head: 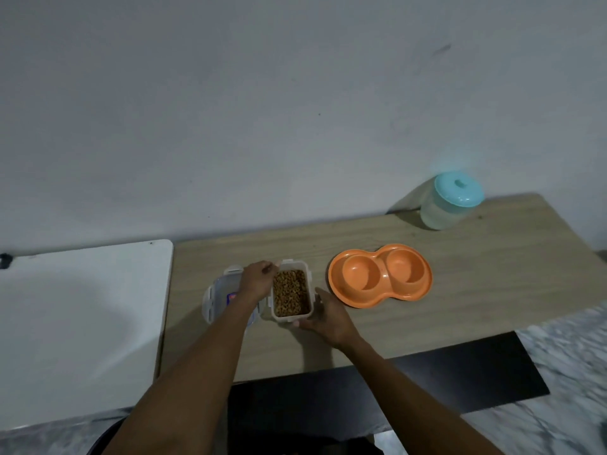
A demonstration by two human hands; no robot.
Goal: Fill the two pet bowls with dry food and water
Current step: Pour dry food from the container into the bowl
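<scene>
Right hand (323, 315) cups the near right corner of an open container (289, 318); left hand (258, 280) curls over its far left rim. Between the hands, the container stands on the wooden table (476, 290), holding dry food (291, 292). Under the left wrist lies the lid (216, 300). Right of the right hand, apart from it, sits the orange double bowl (381, 275), both wells bare. Farther right, by the wall, stands a jar (440, 211) with a teal cap.
</scene>
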